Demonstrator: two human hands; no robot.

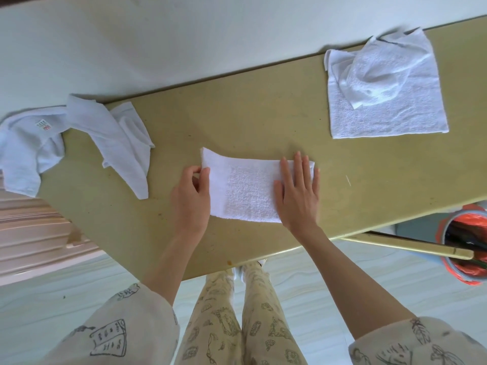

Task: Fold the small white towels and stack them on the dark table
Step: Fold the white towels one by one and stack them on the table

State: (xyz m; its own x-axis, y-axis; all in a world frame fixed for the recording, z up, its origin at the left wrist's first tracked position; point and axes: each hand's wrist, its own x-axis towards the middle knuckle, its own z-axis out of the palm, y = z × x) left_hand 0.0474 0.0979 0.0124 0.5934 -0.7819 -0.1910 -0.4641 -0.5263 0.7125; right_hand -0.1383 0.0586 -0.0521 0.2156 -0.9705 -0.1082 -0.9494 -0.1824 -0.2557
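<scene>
While the right hand (297,191) is lying flat and open on the right end of a half-folded towel (250,192), the left hand (191,198) is pinching the towel's raised left edge between thumb and fingers, seemingly readying the next fold. This towel is lying mid-table (263,122), near the front edge. Nothing is looking finished yet: no folded stack is showing anywhere. At the right rear, a crumpled towel (376,80) is sitting on a flat one (390,114). At the left edge, loose towels (118,135) are hanging partly off the table. One (23,154) is carrying a small label (43,125) with red marks, too small to read.
</scene>
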